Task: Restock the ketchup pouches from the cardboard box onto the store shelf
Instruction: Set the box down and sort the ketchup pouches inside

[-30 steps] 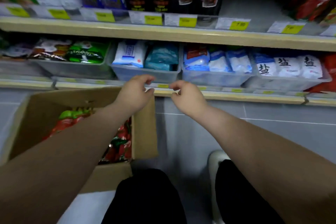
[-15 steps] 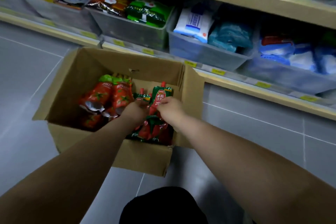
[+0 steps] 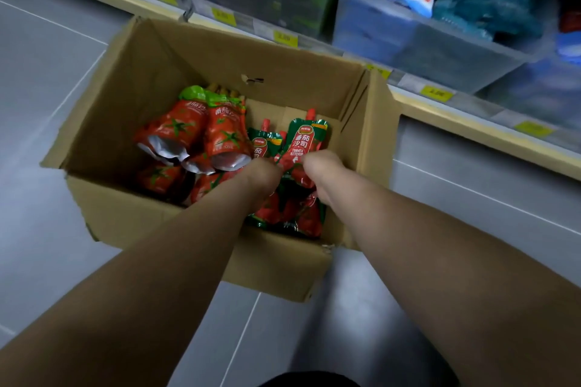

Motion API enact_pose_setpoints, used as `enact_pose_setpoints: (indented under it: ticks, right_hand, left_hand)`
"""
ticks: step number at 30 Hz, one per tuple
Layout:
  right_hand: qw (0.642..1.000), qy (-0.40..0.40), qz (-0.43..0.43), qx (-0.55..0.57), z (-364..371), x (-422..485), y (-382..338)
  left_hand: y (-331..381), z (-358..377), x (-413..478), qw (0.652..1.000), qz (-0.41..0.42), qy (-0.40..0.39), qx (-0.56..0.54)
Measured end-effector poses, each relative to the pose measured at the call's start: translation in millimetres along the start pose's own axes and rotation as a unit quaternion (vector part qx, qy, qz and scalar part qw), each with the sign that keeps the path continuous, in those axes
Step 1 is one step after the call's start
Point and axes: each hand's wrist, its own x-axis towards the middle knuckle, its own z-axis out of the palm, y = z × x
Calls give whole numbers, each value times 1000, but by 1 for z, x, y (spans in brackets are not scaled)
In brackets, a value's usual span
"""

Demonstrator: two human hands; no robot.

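Floor box (image 3: 314, 72): ketchup pouch (image 3: 303, 141) held between left grip (image 3: 262, 171) and right grip (image 3: 319, 168).

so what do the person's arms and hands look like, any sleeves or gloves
No gloves and no sleeves. The left hand and right hand are bare, and so are the left forearm and right forearm right to the frame edge. No watch or wristband shows at either wrist. The only clothing visible is a black garment at the bottom edge.
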Motion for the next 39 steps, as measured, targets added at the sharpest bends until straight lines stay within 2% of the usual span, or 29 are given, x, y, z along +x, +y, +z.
enact_pose_setpoints:
  ticks: [1,3,5,9,13,16,20,25,31,35,39]
  right_hand:
    - [1000,0,-7,9,0,8,1]
    - [1000,-14,-3,16,-1,10,0]
    - [999,-20,-3,30,-1,10,2]
    - [998,-36,-34,31,-3,6,5]
    - [997,-26,-77,-1,-8,3,8]
    - [997,-39,-66,17,-12,-11,7]
    - [991,-99,-39,81,-24,-37,2]
    - [986,-107,-110,64,-48,-72,-16]
    - [972,-48,-226,-31,-92,-111,-36]
    - [952,26,-297,-65,-137,-134,-40]
    - [943,59,-319,-76,-194,-157,-47]
  left_hand:
    - [2,0,0,1000,10,-5,13]
    - [2,0,0,978,-67,12,-199]
    - [4,3,-2,969,-78,4,-234]
    - [4,4,3,953,-120,-5,-279]
    - [1,-2,7,959,-134,-18,-250]
    - [-1,-12,0,959,-148,-14,-241]
    - [7,-33,-19,953,-170,-32,-247]
    - [43,-58,-60,957,-101,-59,-267]
    - [99,-71,-105,958,-11,-70,-277]
    - [139,-64,-131,964,67,-68,-247]
    - [190,-44,-159,960,141,-77,-230]
